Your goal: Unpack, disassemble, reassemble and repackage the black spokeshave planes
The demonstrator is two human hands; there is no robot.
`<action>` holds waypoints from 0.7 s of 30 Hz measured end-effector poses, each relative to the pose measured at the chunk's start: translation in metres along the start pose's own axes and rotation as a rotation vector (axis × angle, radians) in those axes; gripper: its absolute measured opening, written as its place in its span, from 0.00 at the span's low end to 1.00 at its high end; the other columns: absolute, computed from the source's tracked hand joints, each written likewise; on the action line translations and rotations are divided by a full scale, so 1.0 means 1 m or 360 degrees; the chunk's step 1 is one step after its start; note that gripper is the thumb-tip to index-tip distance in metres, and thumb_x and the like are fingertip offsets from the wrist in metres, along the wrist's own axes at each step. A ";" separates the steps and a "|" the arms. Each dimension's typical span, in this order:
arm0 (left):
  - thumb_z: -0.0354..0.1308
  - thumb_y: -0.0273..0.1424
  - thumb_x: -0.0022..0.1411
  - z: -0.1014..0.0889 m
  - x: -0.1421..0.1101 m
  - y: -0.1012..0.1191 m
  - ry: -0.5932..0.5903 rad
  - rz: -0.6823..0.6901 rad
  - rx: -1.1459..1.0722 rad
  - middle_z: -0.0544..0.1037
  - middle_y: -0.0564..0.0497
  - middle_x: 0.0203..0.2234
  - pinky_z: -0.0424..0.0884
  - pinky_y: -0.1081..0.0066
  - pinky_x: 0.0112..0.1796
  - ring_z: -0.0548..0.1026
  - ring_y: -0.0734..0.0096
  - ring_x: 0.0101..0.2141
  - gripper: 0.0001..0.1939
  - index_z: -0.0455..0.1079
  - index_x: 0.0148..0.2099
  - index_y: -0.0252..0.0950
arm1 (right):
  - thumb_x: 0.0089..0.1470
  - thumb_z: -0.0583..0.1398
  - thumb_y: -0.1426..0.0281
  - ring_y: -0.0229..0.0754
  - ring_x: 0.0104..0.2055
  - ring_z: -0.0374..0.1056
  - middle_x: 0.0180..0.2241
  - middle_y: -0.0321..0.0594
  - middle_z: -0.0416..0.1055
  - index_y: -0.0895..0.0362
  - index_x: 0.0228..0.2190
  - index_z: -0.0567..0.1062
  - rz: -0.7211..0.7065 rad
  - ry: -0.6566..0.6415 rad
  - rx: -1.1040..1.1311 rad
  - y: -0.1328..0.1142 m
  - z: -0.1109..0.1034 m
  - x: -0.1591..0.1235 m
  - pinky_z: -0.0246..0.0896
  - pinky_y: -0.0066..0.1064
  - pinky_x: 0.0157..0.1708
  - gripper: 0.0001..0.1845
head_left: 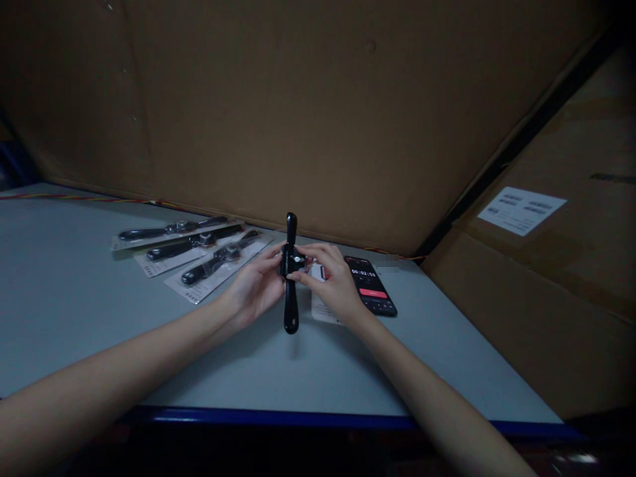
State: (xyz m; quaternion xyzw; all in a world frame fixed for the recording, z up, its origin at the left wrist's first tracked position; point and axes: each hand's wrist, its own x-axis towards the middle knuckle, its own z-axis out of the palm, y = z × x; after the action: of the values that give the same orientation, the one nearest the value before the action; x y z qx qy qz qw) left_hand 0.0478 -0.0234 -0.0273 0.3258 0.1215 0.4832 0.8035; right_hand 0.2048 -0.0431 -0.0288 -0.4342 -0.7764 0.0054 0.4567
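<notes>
A black two-handled spokeshave [291, 311] is held above the table, its handles pointing away from and toward me. My left hand [261, 283] is closed around the left side of its middle body. From the right, my right hand [334, 281] pinches the middle part near a small shiny screw [297, 259] with thumb and fingers. The fingertips partly hide the tool's centre. Beneath my right hand lies a white card [325, 313], partly covered by the hand.
Several packaged spokeshaves [213, 265] lie on the left of the grey table [238, 377]. A phone [370, 286] with a running timer lies to the right. Tall cardboard [308, 119] walls the back, and a labelled carton [521, 278] stands at the right. Twisted wires [89, 197] run along the back edge.
</notes>
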 end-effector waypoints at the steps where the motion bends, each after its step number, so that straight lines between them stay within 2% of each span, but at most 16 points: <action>1: 0.45 0.18 0.61 0.000 0.000 0.000 0.0003 -0.0008 -0.0002 0.75 0.41 0.40 0.70 0.67 0.45 0.74 0.65 0.43 0.14 0.68 0.46 0.29 | 0.48 0.64 0.64 0.46 0.48 0.63 0.44 0.40 0.70 0.50 0.45 0.72 0.0011 -0.0013 -0.0008 0.001 0.000 0.000 0.56 0.41 0.48 0.20; 6: 0.46 0.19 0.62 0.002 0.000 0.001 0.0034 -0.0010 0.0001 0.75 0.42 0.40 0.69 0.67 0.46 0.74 0.66 0.43 0.12 0.68 0.44 0.30 | 0.51 0.62 0.63 0.46 0.50 0.62 0.45 0.40 0.69 0.48 0.47 0.71 0.0026 -0.0105 -0.0003 0.002 -0.003 0.001 0.56 0.41 0.49 0.20; 10: 0.49 0.18 0.59 0.005 -0.002 0.002 0.0114 -0.0018 0.0004 0.75 0.43 0.39 0.68 0.68 0.47 0.75 0.68 0.42 0.13 0.67 0.46 0.31 | 0.54 0.60 0.64 0.44 0.47 0.63 0.42 0.39 0.70 0.50 0.44 0.72 -0.0008 -0.0065 -0.0057 0.002 -0.009 0.003 0.57 0.39 0.47 0.15; 15: 0.53 0.10 0.51 0.007 -0.006 0.002 0.0227 -0.0060 0.0238 0.76 0.48 0.35 0.69 0.72 0.44 0.76 0.74 0.36 0.27 0.63 0.52 0.33 | 0.55 0.58 0.68 0.44 0.42 0.64 0.36 0.40 0.71 0.53 0.36 0.74 -0.0091 -0.0002 -0.0246 0.002 -0.014 0.004 0.56 0.37 0.43 0.06; 18: 0.55 0.09 0.47 0.006 -0.008 0.000 0.0239 -0.0064 0.0382 0.77 0.49 0.35 0.68 0.75 0.40 0.76 0.75 0.33 0.33 0.60 0.55 0.35 | 0.54 0.58 0.69 0.45 0.41 0.64 0.35 0.40 0.70 0.54 0.34 0.74 -0.0149 -0.0037 -0.0353 0.001 -0.013 0.004 0.56 0.37 0.41 0.06; 21: 0.55 0.09 0.47 0.004 -0.009 -0.002 0.0244 -0.0074 0.0462 0.77 0.50 0.34 0.68 0.76 0.38 0.76 0.76 0.32 0.35 0.58 0.57 0.36 | 0.54 0.57 0.71 0.45 0.41 0.63 0.35 0.41 0.69 0.55 0.36 0.74 -0.0215 -0.0115 -0.0421 -0.001 -0.015 0.004 0.56 0.38 0.41 0.07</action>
State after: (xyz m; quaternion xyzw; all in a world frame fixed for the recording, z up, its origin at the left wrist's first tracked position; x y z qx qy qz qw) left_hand 0.0465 -0.0337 -0.0269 0.3978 0.2587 0.4652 0.7473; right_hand 0.2136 -0.0469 -0.0171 -0.4370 -0.8137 -0.1122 0.3666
